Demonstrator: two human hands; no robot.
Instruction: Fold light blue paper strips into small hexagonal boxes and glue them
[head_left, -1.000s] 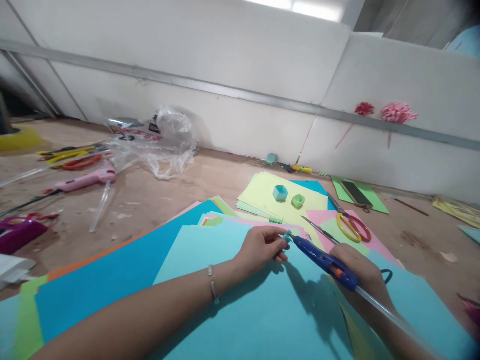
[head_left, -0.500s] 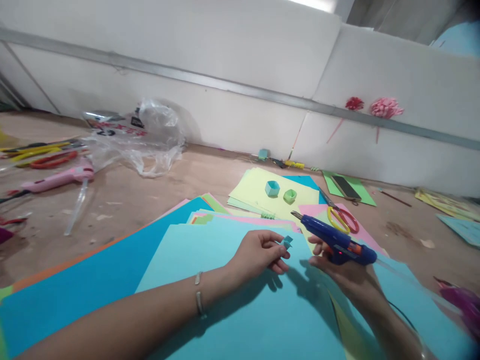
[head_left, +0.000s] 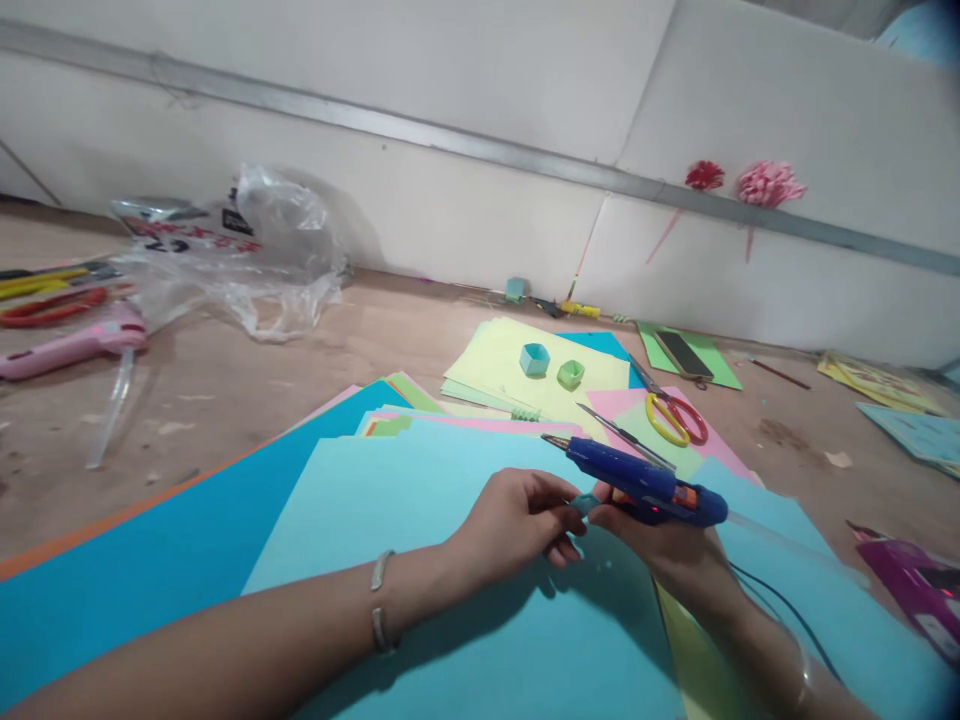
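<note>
Between the fingertips of my left hand (head_left: 525,520) is a small folded blue paper piece (head_left: 585,504). My right hand (head_left: 671,550) is wrapped round the handle of a blue hot glue gun (head_left: 645,480), whose nozzle points left above the paper piece. The right thumb and a fingertip also touch that piece's right side. A clear glue stick trails out of the gun's back. Both hands are over a stack of light blue paper (head_left: 390,520). The folds of the piece are partly hidden by my fingers.
Beyond the stack, a blue paper cup (head_left: 535,360) and a green paper cup (head_left: 571,374) stand on yellow sheets. Scissors (head_left: 667,415) and a pen-like tool (head_left: 626,436) lie nearby. A pink glue gun (head_left: 75,345) and a plastic bag (head_left: 247,260) are left; a purple device (head_left: 911,590) is right.
My right hand has moved left with the glue gun, bringing its fingertips against the blue paper piece. The pen-like tool now shows behind the gun. The view has shifted slightly.
</note>
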